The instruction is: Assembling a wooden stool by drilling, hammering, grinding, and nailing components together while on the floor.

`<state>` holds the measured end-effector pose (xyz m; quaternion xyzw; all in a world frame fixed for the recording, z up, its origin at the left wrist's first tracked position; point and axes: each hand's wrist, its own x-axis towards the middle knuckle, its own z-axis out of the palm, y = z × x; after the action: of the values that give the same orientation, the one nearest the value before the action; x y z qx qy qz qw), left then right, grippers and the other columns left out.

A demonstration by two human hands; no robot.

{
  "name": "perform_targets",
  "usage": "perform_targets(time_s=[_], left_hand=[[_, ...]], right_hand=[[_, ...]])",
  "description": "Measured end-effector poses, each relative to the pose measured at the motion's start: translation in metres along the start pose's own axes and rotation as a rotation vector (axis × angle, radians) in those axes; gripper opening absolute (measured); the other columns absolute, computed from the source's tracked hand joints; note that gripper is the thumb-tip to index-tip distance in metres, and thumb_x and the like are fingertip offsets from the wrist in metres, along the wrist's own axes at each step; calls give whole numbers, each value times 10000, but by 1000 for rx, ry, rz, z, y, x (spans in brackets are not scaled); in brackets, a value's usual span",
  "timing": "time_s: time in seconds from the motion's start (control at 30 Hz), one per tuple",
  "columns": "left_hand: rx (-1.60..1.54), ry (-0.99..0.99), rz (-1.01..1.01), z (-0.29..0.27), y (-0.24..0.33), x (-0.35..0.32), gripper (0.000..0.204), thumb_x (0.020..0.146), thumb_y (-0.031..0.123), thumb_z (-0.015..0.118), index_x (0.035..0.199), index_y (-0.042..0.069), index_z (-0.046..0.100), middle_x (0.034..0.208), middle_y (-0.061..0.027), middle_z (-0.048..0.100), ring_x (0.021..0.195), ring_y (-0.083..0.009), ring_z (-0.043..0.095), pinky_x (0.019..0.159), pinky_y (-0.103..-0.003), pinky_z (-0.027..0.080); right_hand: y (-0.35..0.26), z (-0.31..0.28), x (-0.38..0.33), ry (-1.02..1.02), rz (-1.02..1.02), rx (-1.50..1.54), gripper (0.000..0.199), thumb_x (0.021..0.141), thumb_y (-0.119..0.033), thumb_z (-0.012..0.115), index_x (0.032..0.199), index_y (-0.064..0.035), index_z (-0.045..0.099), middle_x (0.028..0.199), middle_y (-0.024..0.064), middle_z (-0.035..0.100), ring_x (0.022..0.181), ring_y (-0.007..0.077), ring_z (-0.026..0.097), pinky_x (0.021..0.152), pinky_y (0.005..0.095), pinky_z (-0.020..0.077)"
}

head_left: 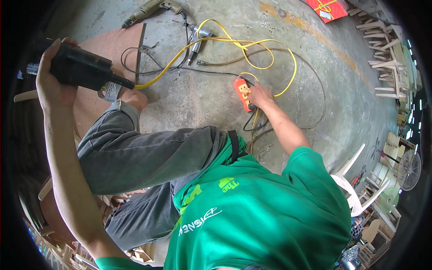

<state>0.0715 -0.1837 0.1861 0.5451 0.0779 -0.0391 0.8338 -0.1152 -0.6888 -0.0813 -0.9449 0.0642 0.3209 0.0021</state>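
My left hand (54, 72) is wrapped round a black cylindrical power tool (83, 66), held up at the left above my shin. A yellow cord (173, 65) runs from the direction of the tool's narrow end in loops over the floor. My right hand (261, 95) reaches down to an orange power strip (238, 85) with yellow socket faces. Its fingers are bent together at the strip's face; whether they pinch a plug is hidden. Dark cords lie just below the strip.
A drill (150, 8) and a silver-and-black hand tool (198, 41) lie on the concrete floor (193, 99). A brown board (101, 45) is at the left. Wooden chair frames (389, 67), a white chair (353, 195) and fans (408, 168) stand to the right. A red packet (327, 9) lies far off.
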Motion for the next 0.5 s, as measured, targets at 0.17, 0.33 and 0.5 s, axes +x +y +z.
perform_targets(time_s=[0.17, 0.33, 0.5], left_hand=[[7, 76, 14, 4, -1, -8, 315, 845, 232, 685, 1024, -24, 651, 975, -151, 676, 930, -249, 647, 876, -373, 528], [-3, 91, 1, 1, 0, -4, 298, 831, 200, 700, 1016, -26, 641, 969, -148, 676, 928, -254, 654, 875, -380, 534], [4, 140, -24, 4, 0, -5, 279, 827, 187, 699, 993, -23, 622, 937, -138, 671, 915, -255, 655, 860, -383, 538]], right_hand=[[-11, -12, 4, -143, -8, -39, 367, 919, -343, 566, 1184, -90, 579, 1230, 181, 606, 1062, 354, 631, 868, 487, 501], [6, 3, 17, -96, -101, 126, 386, 939, -388, 544, 1204, -108, 557, 1204, 97, 640, 1050, 336, 635, 854, 482, 499], [5, -5, 15, 71, -144, -25, 290, 944, -311, 525, 1156, -131, 604, 1114, 70, 643, 973, 327, 659, 824, 470, 518]])
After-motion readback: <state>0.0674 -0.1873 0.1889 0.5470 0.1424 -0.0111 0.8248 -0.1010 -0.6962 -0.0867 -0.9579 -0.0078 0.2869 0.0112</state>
